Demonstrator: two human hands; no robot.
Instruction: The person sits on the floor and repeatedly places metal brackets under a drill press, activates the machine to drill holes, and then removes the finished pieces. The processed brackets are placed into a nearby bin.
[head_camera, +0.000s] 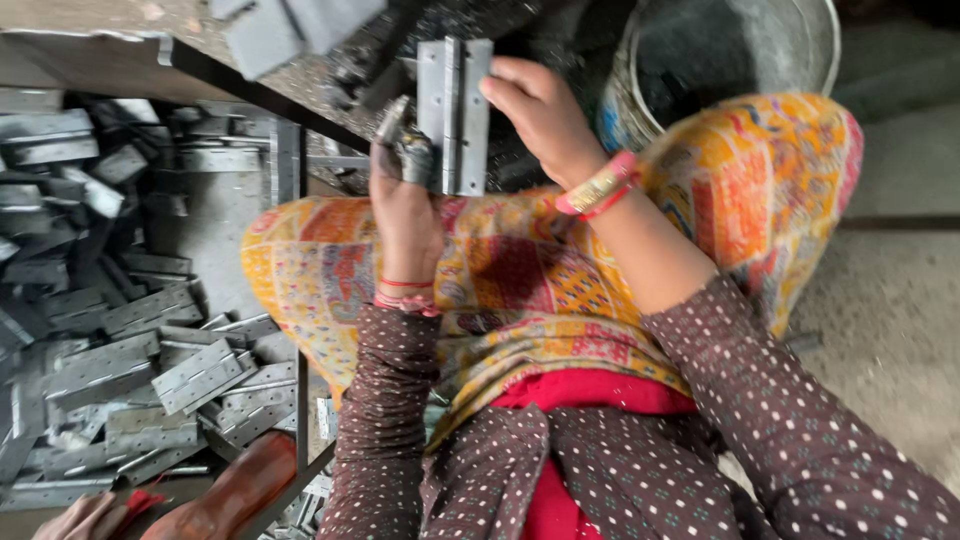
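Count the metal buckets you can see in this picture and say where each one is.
1. The bucket stands at the top of the picture, just beyond the right hand and the knee. Its far rim is cut off by the frame; others could be out of view.

Matt grey metal hinge (455, 115); dull metal bucket (735, 50); patterned cloth (520, 280).

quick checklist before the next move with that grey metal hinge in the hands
1. Grey metal hinge held by both hands: ok, upright, above the lap.
2. Left hand grip: ok, dark-wrapped fingers at the hinge's lower left edge.
3. Right hand grip: ok, fingers on the right leaf.
4. Hinge leaves: ok, folded out flat.
5. Hinge pin seated: cannot tell.
6. Pile of grey hinges on the floor beside the left arm: ok, apart from the hands.
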